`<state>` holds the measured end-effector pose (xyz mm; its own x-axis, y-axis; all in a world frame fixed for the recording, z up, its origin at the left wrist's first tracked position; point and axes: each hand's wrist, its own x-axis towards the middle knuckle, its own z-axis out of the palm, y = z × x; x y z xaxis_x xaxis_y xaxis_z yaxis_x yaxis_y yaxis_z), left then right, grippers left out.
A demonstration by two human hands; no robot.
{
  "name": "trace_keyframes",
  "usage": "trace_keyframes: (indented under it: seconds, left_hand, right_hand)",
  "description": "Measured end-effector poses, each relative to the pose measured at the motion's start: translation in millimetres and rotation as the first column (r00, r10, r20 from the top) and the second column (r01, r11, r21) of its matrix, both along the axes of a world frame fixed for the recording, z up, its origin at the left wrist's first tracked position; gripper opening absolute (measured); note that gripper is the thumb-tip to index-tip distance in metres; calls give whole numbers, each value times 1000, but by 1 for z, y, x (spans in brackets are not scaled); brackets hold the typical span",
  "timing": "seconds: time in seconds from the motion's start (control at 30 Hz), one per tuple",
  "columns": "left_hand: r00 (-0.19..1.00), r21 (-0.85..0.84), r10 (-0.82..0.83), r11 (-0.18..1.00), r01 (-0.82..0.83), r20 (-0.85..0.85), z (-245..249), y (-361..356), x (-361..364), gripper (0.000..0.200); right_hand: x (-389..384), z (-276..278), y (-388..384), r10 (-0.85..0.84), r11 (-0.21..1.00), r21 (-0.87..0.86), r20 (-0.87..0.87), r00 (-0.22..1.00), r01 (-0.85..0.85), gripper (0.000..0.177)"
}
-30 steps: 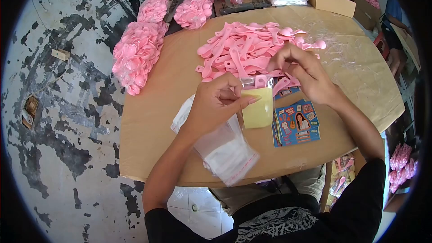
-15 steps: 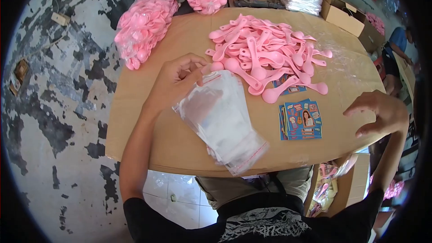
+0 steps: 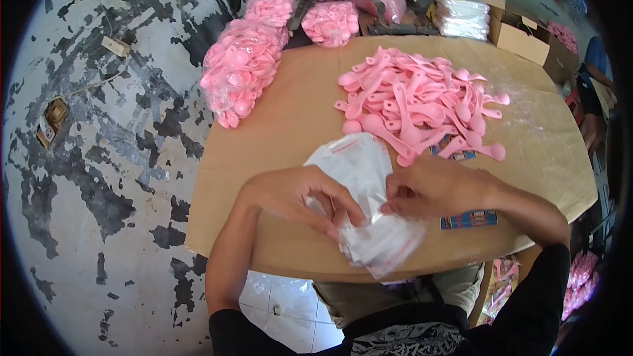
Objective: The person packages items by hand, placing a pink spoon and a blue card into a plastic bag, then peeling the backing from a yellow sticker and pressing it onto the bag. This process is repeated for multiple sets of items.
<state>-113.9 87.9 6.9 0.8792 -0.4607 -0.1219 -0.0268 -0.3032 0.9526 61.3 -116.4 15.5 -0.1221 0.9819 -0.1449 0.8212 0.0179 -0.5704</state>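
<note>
A stack of clear plastic bags (image 3: pixel 359 165) with red-striped edges lies near the front of the table, its lower end blurred by motion. My left hand (image 3: pixel 300 194) is on the stack's left side, thumb and fingers closed on the plastic. From the right, my right hand (image 3: pixel 438 188) pinches the bag plastic with its fingertips. Beyond both hands is a heap of pink plastic spoons (image 3: pixel 422 102). Blue printed cards (image 3: pixel 469 219) lie partly hidden under my right hand and forearm. More blue cards (image 3: pixel 461 148) peek out from beneath the spoons.
Filled bags of pink spoons (image 3: pixel 241 66) stand along the table's far left edge. At the back are a stack of plastic packs (image 3: pixel 461 16) and an open cardboard box (image 3: pixel 521 39). Another person (image 3: pixel 595 79) sits at the far right.
My right hand has come in from the right onto the bags. My left hand has moved down the stack from its upper end. The view has shifted slightly.
</note>
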Motion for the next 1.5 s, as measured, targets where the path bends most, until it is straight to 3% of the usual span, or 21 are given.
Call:
trace_keyframes:
  seconds: [0.07,0.17,0.27,0.37,0.47,0.53,0.6,0.7,0.73,0.8,0.83,0.9,0.97,1.03,1.1,1.2,1.3,1.4,1.5]
  left_hand:
    - [997,-6,-72,997,72,-26,1,-2,1,31]
    - [998,60,-70,996,69,4,-1,-6,4,31]
    - [997,49,-11,999,15,-80,3,-8,6,32]
    - [999,110,-10,994,14,-38,3,-9,6,35]
    - [967,-153,145,972,-179,-209,10,-15,3,46]
    - [946,-372,325,877,-302,-2,-4,-35,8,55]
    - [844,-381,536,781,-495,3,-12,-52,16,62]
    - [768,-466,636,704,-536,77,3,-81,45,54]
    - [765,-510,640,683,-523,71,6,-93,56,49]
    - [751,-600,657,627,-497,64,9,-114,75,40]
    - [765,-556,643,653,-515,47,9,-117,82,40]
    - [783,-450,621,703,-551,12,11,-117,93,40]
    - [762,-512,648,652,-559,-7,4,-108,100,42]
    - [733,-581,679,580,-571,-41,2,-98,103,43]
    - [668,-589,742,518,-620,-51,-1,-95,104,35]
    - [596,-573,801,462,-677,-59,-14,-93,98,32]
    - [575,-608,815,420,-674,-74,-14,-93,97,29]
    - [550,-592,834,421,-687,-46,-15,-91,96,27]
    - [546,-622,836,405,-671,-45,-15,-85,92,28]
  right_hand:
    - [2,-6,0,8,1000,27,-16,1000,-8,31]
    - [3,-7,-1,-45,997,70,15,999,44,24]
    - [13,-14,-2,-140,966,224,44,989,127,19]
    - [29,-6,-1,-156,887,407,-176,972,216,16]
    - [23,21,-15,-103,892,376,-372,922,251,15]
    - [13,24,-22,-85,900,400,-223,971,171,18]
    - [8,30,-27,-86,920,381,-33,996,92,21]
    - [36,23,-27,22,803,592,-151,988,73,18]
    - [42,28,-32,-103,891,378,-367,924,250,20]
    - [55,31,-44,-150,881,369,-373,916,295,21]
    - [61,32,-49,-165,876,369,-375,912,310,22]
    - [73,35,-62,-156,919,324,-223,962,224,24]
    - [85,29,-79,-135,954,257,-91,987,155,27]
    - [99,-1,-98,-90,933,355,73,993,58,26]
    - [112,-10,-97,-103,940,336,137,985,52,26]
    - [109,-3,-92,-205,973,116,30,978,200,21]
    - [104,-7,-88,-249,962,147,114,962,231,18]
    - [101,-11,-85,-280,954,121,37,959,274,17]
    - [104,-16,-83,-278,934,234,2,961,269,17]
